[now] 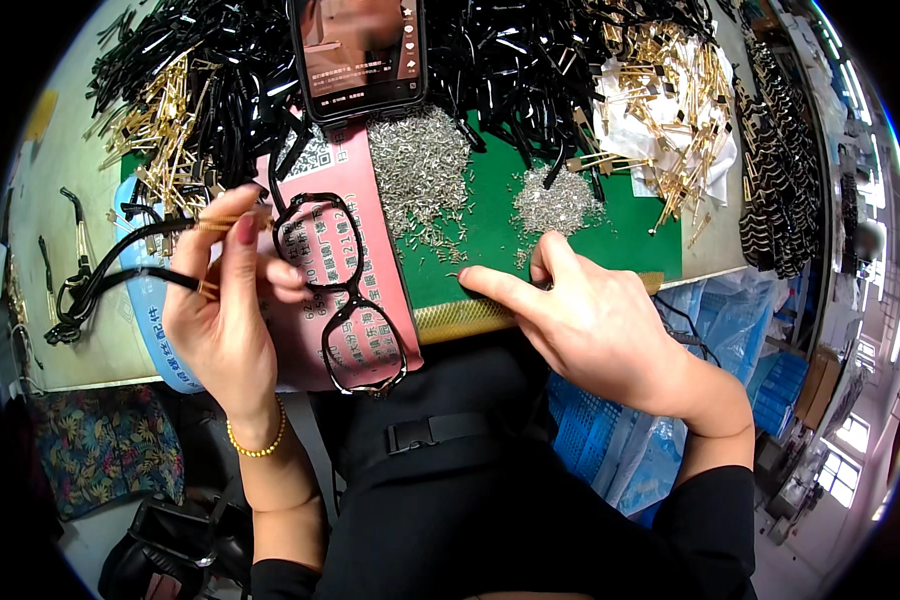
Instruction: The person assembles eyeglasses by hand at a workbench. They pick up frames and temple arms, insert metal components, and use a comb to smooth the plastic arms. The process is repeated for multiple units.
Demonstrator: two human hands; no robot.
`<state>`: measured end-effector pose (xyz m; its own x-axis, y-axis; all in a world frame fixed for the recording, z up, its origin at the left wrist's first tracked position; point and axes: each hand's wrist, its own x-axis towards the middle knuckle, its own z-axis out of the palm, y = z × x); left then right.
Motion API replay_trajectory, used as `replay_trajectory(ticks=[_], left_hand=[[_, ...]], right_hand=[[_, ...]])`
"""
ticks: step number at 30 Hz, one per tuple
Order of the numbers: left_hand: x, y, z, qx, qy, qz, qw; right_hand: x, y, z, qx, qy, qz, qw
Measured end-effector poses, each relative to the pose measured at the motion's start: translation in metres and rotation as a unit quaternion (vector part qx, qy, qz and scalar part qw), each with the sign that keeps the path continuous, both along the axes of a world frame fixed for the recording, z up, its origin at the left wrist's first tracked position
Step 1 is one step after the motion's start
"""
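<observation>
My left hand (235, 310) is closed round the gold-and-black temple arms of an eyeglass frame (358, 262). The frame's dark, angular rims hang on edge over a pink printed sheet, right of my fingers. The black temple tips stick out to the left. My right hand (595, 315) rests at the near edge of a green mat (490, 180). Its index finger is stretched out and touches the mat, beside a few loose screws. The other fingers curl under, partly hidden, and nothing shows in them. A heap of small silver screws (420, 170) lies just beyond that fingertip.
A smaller pile of tiny clear-silver pieces (558, 203) sits to the right. Gold temple arms (670, 110) lie on white paper, and black temple pieces (510, 60) cover the back. A phone (362, 60) stands among them. Finished-looking glasses (70, 300) lie at left; blue crates (595, 420) stand below the table.
</observation>
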<state>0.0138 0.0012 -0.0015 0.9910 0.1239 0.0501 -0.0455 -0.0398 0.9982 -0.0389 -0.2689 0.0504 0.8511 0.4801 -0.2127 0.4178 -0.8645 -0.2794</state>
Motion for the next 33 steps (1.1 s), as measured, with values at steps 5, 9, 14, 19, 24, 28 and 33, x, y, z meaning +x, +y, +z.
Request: replay_trajectory(ticks=[5, 9, 14, 19, 24, 28, 33], left_hand=[[0.018, 0.0, -0.008, -0.048, 0.032, -0.04, 0.998], [0.014, -0.005, 0.001, -0.002, 0.095, -0.098, 0.991], [-0.015, -0.008, 0.001, 0.014, 0.126, -0.17, 0.977], [-0.012, -0.006, -0.001, 0.004, 0.124, -0.193, 0.973], [-0.012, -0.007, 0.002, 0.013, 0.118, -0.199, 0.973], [-0.012, -0.008, 0.0, 0.065, 0.066, -0.212, 0.973], [-0.014, -0.008, -0.006, 0.116, 0.056, -0.21, 0.969]], right_hand=[[0.001, 0.001, -0.001, -0.002, 0.005, 0.01, 1.0], [0.003, 0.005, 0.003, -0.039, 0.019, 0.033, 0.999], [0.008, 0.014, 0.013, 0.036, 0.052, 0.043, 0.997], [0.021, 0.025, 0.001, 0.037, 0.023, 0.082, 0.996], [0.025, 0.027, 0.0, 0.04, 0.034, 0.084, 0.995], [0.025, 0.027, 0.001, 0.047, 0.026, 0.08, 0.995], [0.024, 0.026, -0.003, 0.046, 0.016, 0.076, 0.996]])
